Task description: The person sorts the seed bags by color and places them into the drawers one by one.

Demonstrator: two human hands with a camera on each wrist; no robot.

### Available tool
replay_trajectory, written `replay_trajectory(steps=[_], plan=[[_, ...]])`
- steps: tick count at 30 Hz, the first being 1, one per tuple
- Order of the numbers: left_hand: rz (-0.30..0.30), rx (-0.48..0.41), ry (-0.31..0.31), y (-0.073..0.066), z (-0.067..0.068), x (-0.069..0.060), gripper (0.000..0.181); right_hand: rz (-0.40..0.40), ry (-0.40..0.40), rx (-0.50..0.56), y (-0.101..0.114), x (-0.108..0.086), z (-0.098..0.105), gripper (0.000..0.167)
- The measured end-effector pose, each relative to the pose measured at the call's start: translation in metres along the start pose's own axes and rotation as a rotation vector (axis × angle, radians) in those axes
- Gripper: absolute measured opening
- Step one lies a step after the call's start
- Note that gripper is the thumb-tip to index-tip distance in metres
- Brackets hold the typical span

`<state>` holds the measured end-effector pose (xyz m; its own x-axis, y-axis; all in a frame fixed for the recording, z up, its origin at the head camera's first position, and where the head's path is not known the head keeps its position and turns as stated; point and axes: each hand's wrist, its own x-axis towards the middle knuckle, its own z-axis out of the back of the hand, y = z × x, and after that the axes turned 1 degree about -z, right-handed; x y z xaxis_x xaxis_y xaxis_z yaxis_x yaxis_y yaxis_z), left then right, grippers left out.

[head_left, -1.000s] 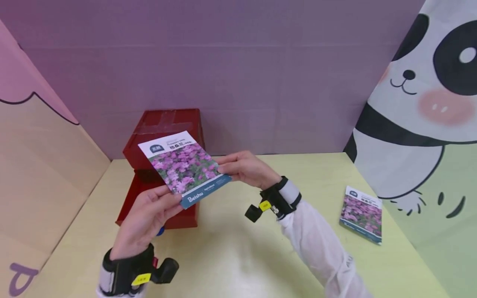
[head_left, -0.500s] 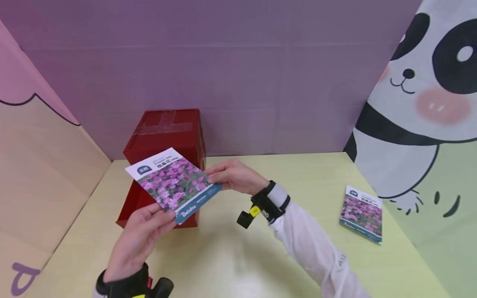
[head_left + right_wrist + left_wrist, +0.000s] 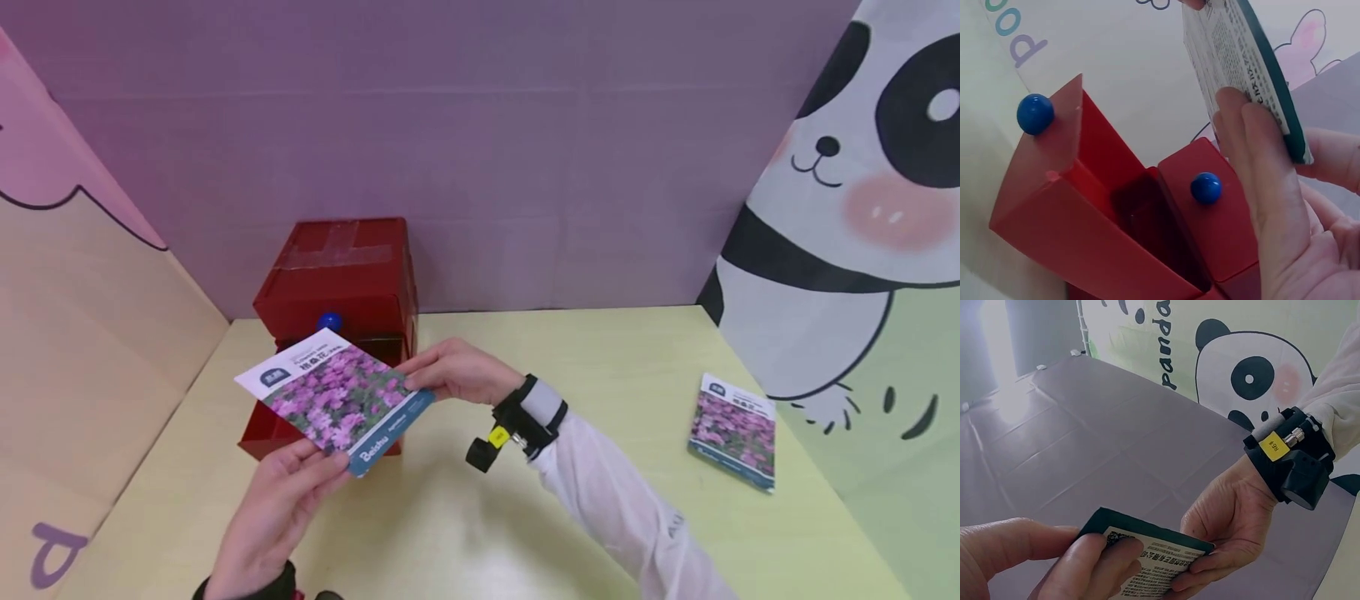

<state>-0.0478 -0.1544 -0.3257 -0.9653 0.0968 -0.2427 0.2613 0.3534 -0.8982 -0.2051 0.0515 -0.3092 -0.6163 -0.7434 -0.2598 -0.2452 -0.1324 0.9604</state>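
Observation:
Both hands hold one seed packet (image 3: 337, 392) with pink flowers on its front, tilted in the air over the red box. The left hand (image 3: 273, 508) pinches its lower left corner; the right hand (image 3: 461, 371) pinches its right side near the teal band. Printed text covers the packet's back (image 3: 1154, 569) in the left wrist view. Behind and below it stands the red box (image 3: 330, 287), its lower drawer pulled out. The right wrist view looks into that drawer (image 3: 1094, 231), which has a blue knob (image 3: 1035, 114); the part of its inside that shows holds nothing.
A similar flower packet or stack (image 3: 733, 433) lies at the right of the pale table (image 3: 525, 517). A second blue knob (image 3: 1205, 188) is on the closed upper drawer. A purple backdrop (image 3: 487, 167) stands behind, and a panda-print sheet (image 3: 810, 333) at the right.
Both hands have moved the packet down and to the left, toward the person. The upper drawer's blue knob has come into view above the packet.

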Motion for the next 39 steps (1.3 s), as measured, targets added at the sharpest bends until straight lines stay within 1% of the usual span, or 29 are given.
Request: replay_trajectory(steps=[4, 6, 9, 11, 13, 17, 20, 24, 29, 34, 39], plan=[[-0.031, -0.047, 0.041, 0.005, 0.004, -0.001, 0.025, -0.019, 0.012, -0.009, -0.004, 0.002, -0.003, 0.032], [-0.057, -0.081, 0.079, 0.008, 0.006, -0.001, 0.026, -0.025, 0.015, -0.006, -0.006, 0.004, -0.004, 0.031], [-0.115, -0.151, 0.172, 0.011, 0.012, 0.0, 0.03, -0.034, 0.013, -0.001, -0.008, 0.005, -0.006, 0.031], [-0.135, -0.21, 0.246, 0.011, 0.018, 0.002, 0.032, -0.042, 0.003, 0.0, -0.008, 0.008, -0.007, 0.03], [-0.153, -0.255, 0.304, 0.012, 0.021, 0.003, 0.034, -0.056, -0.002, 0.007, -0.009, 0.008, -0.007, 0.03], [-0.149, -0.312, 0.364, 0.013, 0.024, 0.005, 0.035, -0.077, -0.011, 0.021, -0.011, 0.01, -0.007, 0.03], [-0.127, -0.352, 0.389, 0.012, 0.026, 0.006, 0.036, -0.088, -0.021, 0.036, -0.014, 0.012, -0.007, 0.03], [-0.076, -0.385, 0.381, 0.009, 0.028, 0.006, 0.035, -0.093, -0.035, 0.058, -0.017, 0.014, -0.006, 0.03], [-0.033, -0.401, 0.351, 0.007, 0.033, 0.008, 0.034, -0.095, -0.057, 0.083, -0.021, 0.017, -0.007, 0.029], [-0.025, -0.388, 0.297, 0.005, 0.039, 0.011, 0.035, -0.091, -0.086, 0.113, -0.023, 0.019, -0.008, 0.029], [-0.034, -0.371, 0.254, 0.003, 0.045, 0.013, 0.033, -0.088, -0.109, 0.142, -0.024, 0.02, -0.01, 0.029]])
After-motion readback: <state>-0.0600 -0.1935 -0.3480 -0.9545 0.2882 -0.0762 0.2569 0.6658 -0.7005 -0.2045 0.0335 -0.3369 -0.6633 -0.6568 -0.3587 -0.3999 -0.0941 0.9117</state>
